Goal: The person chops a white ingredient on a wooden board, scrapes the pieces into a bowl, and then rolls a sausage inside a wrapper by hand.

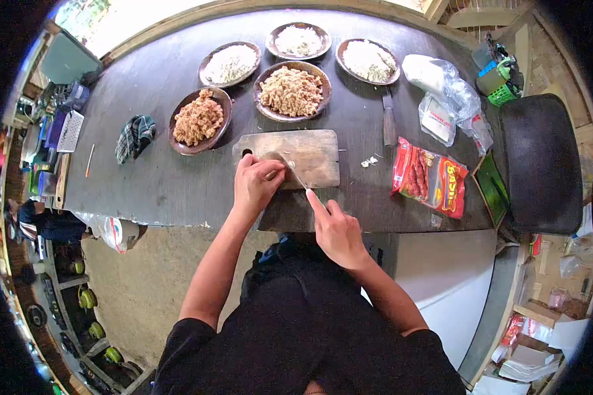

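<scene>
My right hand (338,232) grips a knife (297,176), its index finger stretched along the back toward the blade. The blade slants up and left over a worn wooden cutting board (317,146) at the table's near edge. On the board's left part rests my left hand (258,183), fingers pinched together close beside the blade. Whatever lies between those fingertips is too small and hidden to name. A tiny pale piece (291,163) shows by the blade, and a few white scraps (370,161) lie on the table right of the board.
Beyond the board stand brown plates of crumbly brown food (197,120) and pale shredded food (369,60). To the right are another knife (389,122), a red sausage packet (429,178) and plastic bags (445,92). A checked cloth (136,138) lies left, near an orange-tipped stick (89,160).
</scene>
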The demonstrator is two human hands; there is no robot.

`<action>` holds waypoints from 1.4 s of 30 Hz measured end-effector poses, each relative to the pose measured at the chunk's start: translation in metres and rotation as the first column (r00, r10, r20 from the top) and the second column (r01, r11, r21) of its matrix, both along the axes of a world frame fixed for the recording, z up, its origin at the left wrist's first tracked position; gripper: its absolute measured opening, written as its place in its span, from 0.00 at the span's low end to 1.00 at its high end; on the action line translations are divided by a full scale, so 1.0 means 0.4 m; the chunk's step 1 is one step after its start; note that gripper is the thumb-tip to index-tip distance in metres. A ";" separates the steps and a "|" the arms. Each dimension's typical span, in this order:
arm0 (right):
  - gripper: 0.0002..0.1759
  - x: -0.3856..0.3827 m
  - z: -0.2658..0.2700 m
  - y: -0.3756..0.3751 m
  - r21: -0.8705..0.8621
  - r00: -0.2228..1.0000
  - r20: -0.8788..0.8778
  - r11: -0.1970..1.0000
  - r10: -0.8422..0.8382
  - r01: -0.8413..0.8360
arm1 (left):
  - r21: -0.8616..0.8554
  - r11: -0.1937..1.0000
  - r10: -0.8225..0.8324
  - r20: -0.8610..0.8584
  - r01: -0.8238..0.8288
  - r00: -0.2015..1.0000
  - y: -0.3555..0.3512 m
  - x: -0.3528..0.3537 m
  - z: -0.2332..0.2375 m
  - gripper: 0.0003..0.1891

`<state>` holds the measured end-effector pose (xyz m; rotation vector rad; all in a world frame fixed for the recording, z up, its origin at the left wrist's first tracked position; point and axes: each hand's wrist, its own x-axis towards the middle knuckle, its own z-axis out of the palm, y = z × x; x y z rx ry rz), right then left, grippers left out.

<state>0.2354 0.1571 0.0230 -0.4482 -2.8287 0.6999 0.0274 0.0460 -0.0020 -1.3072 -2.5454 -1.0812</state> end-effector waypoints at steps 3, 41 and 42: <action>0.35 0.023 0.005 0.001 -0.056 0.999 -0.032 0.998 0.022 -0.023 | -0.006 1.000 -0.021 -0.020 0.021 1.000 -0.004 -0.002 -0.002 0.06; 0.38 0.009 -0.019 0.010 -0.025 0.998 -0.025 0.998 0.057 -0.057 | -0.009 0.998 -0.069 -0.075 0.069 0.995 -0.014 -0.006 -0.002 0.06; 0.38 0.013 -0.014 0.009 -0.051 0.997 -0.044 0.996 0.066 -0.068 | -0.010 0.998 -0.068 -0.074 0.068 0.995 -0.015 -0.006 -0.004 0.06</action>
